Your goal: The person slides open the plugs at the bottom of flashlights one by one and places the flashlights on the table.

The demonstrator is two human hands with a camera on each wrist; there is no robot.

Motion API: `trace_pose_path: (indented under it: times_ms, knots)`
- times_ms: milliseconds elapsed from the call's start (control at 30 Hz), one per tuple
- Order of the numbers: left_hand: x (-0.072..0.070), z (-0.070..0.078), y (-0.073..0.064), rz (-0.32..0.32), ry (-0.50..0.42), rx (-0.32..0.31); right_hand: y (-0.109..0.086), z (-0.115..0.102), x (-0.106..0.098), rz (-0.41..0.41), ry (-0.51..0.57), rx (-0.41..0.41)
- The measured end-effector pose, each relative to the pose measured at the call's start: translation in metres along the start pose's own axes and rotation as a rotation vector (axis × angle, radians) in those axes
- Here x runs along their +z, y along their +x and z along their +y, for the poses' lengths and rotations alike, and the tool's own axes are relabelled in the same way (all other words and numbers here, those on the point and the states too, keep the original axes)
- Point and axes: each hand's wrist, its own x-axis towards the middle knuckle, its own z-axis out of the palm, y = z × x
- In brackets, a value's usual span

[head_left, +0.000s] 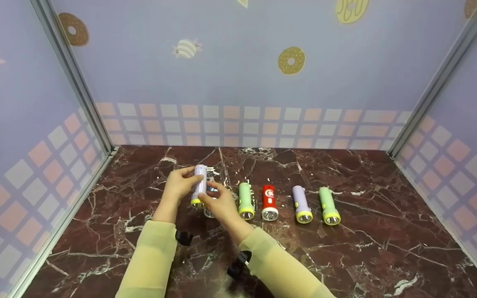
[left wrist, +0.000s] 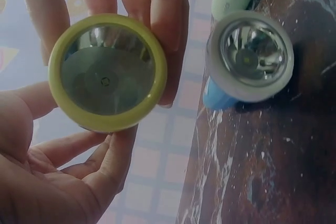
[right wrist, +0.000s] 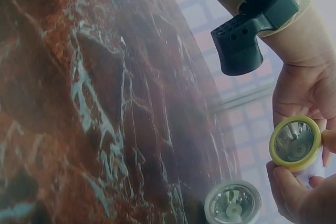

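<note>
Both hands hold a lavender flashlight (head_left: 199, 184) with a yellow rim, tilted with its lens end toward me and raised off the table. My left hand (head_left: 179, 185) grips its upper body from the left, thumb across the front. From the right, my right hand (head_left: 222, 205) pinches it lower down, near the head. In the left wrist view the flashlight's yellow rim (left wrist: 56, 72) and unlit lens face the camera. Behind the right hand lies a blue flashlight with a white rim (left wrist: 249, 59), mostly hidden in the head view.
To the right lie a green flashlight (head_left: 245, 200), a red one with a white rim (head_left: 269, 202), another lavender one (head_left: 301, 204) and another green one (head_left: 329, 205), lenses toward me. The marbled table (head_left: 371, 248) is enclosed by patterned walls (head_left: 238, 82). Each wrist wears a black camera mount.
</note>
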Motion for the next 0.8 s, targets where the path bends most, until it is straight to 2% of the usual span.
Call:
trace_pose_path:
  times_ms: [300,800]
  knots:
    - [-0.01,-0.008,0.003,-0.001,-0.05,-0.069,-0.001,0.001,0.012,-0.024,-0.034,0.025]
    - [-0.022,-0.027,0.009,0.004,-0.009,-0.131,-0.007,0.007,0.024,-0.088,-0.18,-0.015]
